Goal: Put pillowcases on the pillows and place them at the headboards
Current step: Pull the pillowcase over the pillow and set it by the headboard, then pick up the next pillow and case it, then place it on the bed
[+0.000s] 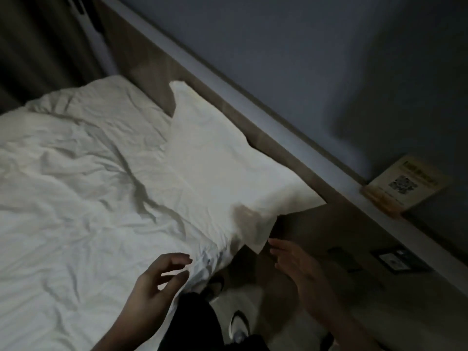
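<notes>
The white pillow (222,158) lies along the headboard (298,158), just above the 2 empty hands, left (154,282) and right (301,267), both with fingers spread.

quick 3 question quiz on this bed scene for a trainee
1. True or false: the pillow lies against the headboard.
2. Which hand is nearest the pillowcase's loose corner? A left hand B right hand
3. Fill in: both hands are ____, holding nothing.

Key: 1 true. 2 B. 3 open.
</notes>
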`<state>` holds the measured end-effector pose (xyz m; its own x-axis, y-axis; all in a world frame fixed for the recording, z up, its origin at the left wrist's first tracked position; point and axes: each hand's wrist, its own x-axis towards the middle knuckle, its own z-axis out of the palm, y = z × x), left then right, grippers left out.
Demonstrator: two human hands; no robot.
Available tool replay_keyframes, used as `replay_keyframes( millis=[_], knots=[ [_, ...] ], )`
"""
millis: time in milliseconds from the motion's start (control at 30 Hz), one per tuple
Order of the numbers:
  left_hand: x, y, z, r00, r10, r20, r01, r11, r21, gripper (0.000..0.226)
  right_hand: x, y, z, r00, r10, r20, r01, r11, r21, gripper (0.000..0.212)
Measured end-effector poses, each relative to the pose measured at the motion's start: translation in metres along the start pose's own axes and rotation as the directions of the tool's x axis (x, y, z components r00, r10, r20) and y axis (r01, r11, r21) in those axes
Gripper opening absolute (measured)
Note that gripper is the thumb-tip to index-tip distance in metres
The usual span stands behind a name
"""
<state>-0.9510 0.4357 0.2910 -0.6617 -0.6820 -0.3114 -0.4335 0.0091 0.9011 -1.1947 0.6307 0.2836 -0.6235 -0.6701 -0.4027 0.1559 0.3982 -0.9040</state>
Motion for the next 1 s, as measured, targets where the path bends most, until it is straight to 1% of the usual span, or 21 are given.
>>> replay_keyframes(
  millis=[67,100,167,200,233,333,367,433,467,533,567,600,633,700,800,833,900,1000],
  knots=[
    [-0.044,-0.006,0.008,0.998,-0.056,-0.037,0.055,0.998,-0.030,0.035,-0.026,0.016,0.001,0.996,-0.005,0.090,0.003,1.000,0.024,0.026],
    [-0.065,-0.010,0.011,0.995,-0.082,-0.056,0.080,0.996,-0.045,0.033,-0.039,0.022,0.005,0.990,-0.015,0.139,0.012,1.000,0.027,0.035],
    [-0.104,-0.018,0.014,0.985,-0.137,-0.102,0.129,0.988,-0.080,0.032,-0.063,0.037,0.015,0.976,-0.028,0.215,0.027,1.000,0.008,0.068],
    [-0.120,-0.022,0.014,0.979,-0.153,-0.134,0.140,0.985,-0.099,0.030,-0.075,0.045,0.020,0.971,-0.016,0.240,0.016,1.000,0.003,0.079],
    [-0.136,-0.027,0.015,0.971,-0.169,-0.169,0.151,0.981,-0.119,0.028,-0.085,0.052,0.025,0.964,-0.001,0.265,-0.003,1.000,0.014,0.083],
    [-0.180,-0.043,0.014,0.938,-0.223,-0.267,0.169,0.963,-0.211,0.022,-0.115,0.063,0.045,0.935,0.037,0.353,-0.037,0.999,-0.007,0.081],
    [-0.194,-0.050,0.014,0.926,-0.231,-0.299,0.163,0.958,-0.236,0.021,-0.123,0.066,0.051,0.924,0.043,0.379,-0.040,0.999,-0.015,0.078],
    [-0.220,-0.066,0.012,0.900,-0.258,-0.351,0.162,0.946,-0.280,0.020,-0.137,0.069,0.067,0.909,0.067,0.411,-0.063,0.998,-0.024,0.062],
    [-0.234,-0.076,0.011,0.885,-0.272,-0.377,0.159,0.939,-0.305,0.020,-0.144,0.068,0.078,0.903,0.075,0.423,-0.071,0.997,-0.023,0.064],
    [-0.264,-0.095,0.006,0.847,-0.301,-0.439,0.142,0.923,-0.358,0.020,-0.157,0.070,0.106,0.896,0.078,0.438,-0.076,0.997,-0.022,0.089],
    [-0.279,-0.104,0.003,0.829,-0.318,-0.460,0.139,0.914,-0.381,0.020,-0.163,0.070,0.122,0.891,0.075,0.448,-0.071,0.997,-0.026,0.095],
    [-0.295,-0.113,-0.002,0.813,-0.336,-0.476,0.140,0.906,-0.401,0.021,-0.171,0.070,0.139,0.881,0.072,0.468,-0.063,0.997,-0.036,0.095],
    [-0.312,-0.121,-0.009,0.798,-0.352,-0.490,0.141,0.899,-0.415,0.023,-0.179,0.072,0.157,0.863,0.066,0.501,-0.046,0.998,-0.054,0.089],
    [-0.350,-0.141,-0.026,0.767,-0.376,-0.520,0.144,0.890,-0.432,0.029,-0.198,0.074,0.199,0.821,0.060,0.567,-0.013,0.996,-0.087,0.066],
    [-0.406,-0.175,-0.057,0.708,-0.421,-0.568,0.147,0.874,-0.464,0.034,-0.231,0.078,0.262,0.753,0.027,0.658,0.093,0.985,-0.146,0.028],
    [-0.423,-0.185,-0.067,0.687,-0.435,-0.581,0.147,0.867,-0.475,0.034,-0.243,0.079,0.281,0.724,0.021,0.689,0.120,0.980,-0.157,0.024],
    [-0.455,-0.206,-0.086,0.647,-0.463,-0.606,0.136,0.852,-0.506,0.032,-0.267,0.084,0.317,0.680,0.028,0.733,0.155,0.971,-0.181,0.025],
    [-0.494,-0.232,-0.114,0.585,-0.493,-0.644,0.107,0.834,-0.541,0.027,-0.299,0.092,0.357,0.638,0.068,0.767,0.159,0.963,-0.218,0.024]
  ],
)
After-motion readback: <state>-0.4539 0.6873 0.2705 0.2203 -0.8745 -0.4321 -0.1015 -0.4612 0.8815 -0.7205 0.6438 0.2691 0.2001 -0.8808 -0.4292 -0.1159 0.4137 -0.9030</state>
